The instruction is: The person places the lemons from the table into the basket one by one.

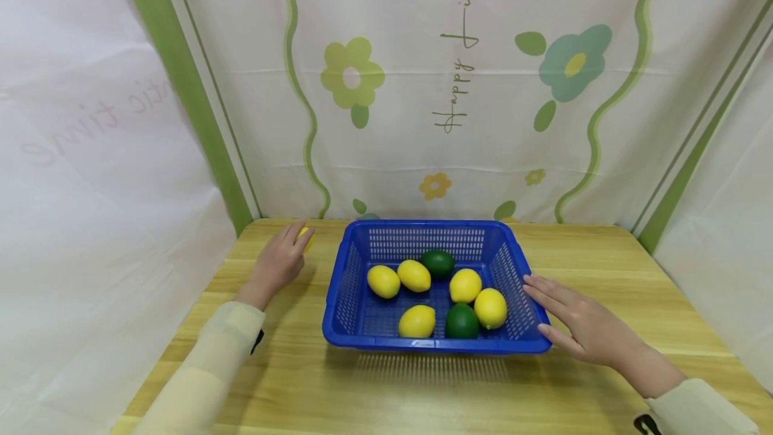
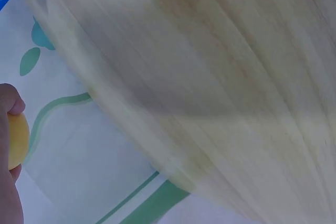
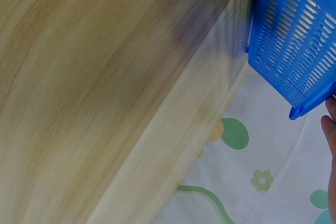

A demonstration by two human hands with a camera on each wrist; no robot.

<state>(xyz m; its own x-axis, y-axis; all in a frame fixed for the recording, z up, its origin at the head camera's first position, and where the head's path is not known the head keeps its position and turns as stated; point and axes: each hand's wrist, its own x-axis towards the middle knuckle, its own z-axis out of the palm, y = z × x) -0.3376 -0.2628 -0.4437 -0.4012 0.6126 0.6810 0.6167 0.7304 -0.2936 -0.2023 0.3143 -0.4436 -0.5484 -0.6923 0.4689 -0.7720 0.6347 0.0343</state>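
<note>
My left hand [image 1: 280, 259] grips a yellow lemon [image 1: 306, 239] to the left of a blue plastic basket [image 1: 338, 287]; in the left wrist view the lemon [image 2: 19, 139] shows between the thumb and fingers. My right hand [image 1: 582, 321] lies with straight fingers against the basket's right rim, and the right wrist view shows fingertips at that rim. Inside the basket are several yellow lemons, among them one at the front [image 1: 417, 321] and one at the right [image 1: 490, 308]. Two dark green fruits lie with them, one at the back [image 1: 437, 264] and one at the front [image 1: 461, 321].
The basket stands on a wooden table [image 1: 423, 395] with light striped grain. Behind the table's far edge hangs a white curtain [image 1: 398, 139] printed with flowers and green wavy lines. More white sheeting [image 1: 90, 220] hangs along the left side.
</note>
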